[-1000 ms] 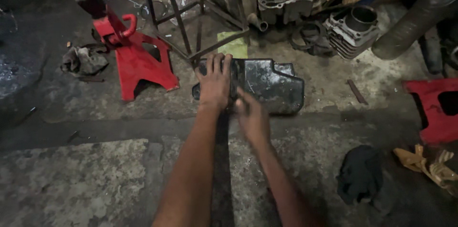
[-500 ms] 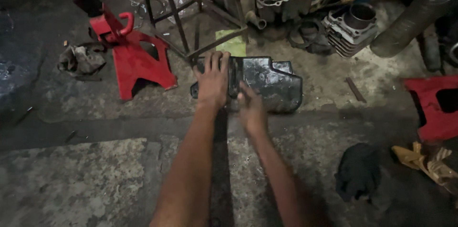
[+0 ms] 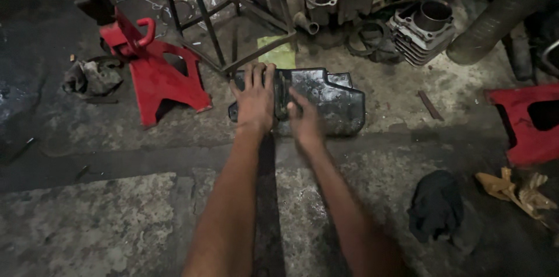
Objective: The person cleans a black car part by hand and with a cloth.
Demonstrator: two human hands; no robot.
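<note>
Flat, with fingers spread and extended, the left hand (image 3: 254,98) is laid on the left part of a dark, oily metal pan (image 3: 326,101), its fingertips reaching the pan's far edge. Nothing is pinched by it; the palm is pressed down on the surface. The right hand (image 3: 304,119) is placed just beside it, at the near edge of the pan, fingers held together and pointing away; it is blurred, and whether the edge is gripped or merely touched cannot be told.

The pan is seen at the centre of the frame, lying on a stained concrete floor (image 3: 116,219), just above a dark groove that runs across the floor. To its left, near but apart, a red jack stand (image 3: 157,70) is lying, with a crumpled grey rag (image 3: 92,76) further left. Directly behind the pan, a dark metal frame stool (image 3: 230,21) is standing, and a pale yellow-green scrap (image 3: 278,54) is seen between its foot and the pan. In the upper right, a finned engine cylinder (image 3: 424,29) is set beside a grey pipe (image 3: 501,12). At the right edge a second red stand (image 3: 527,123) is visible, and below it a black cloth (image 3: 435,206) and a tan glove (image 3: 515,190) are lying.
</note>
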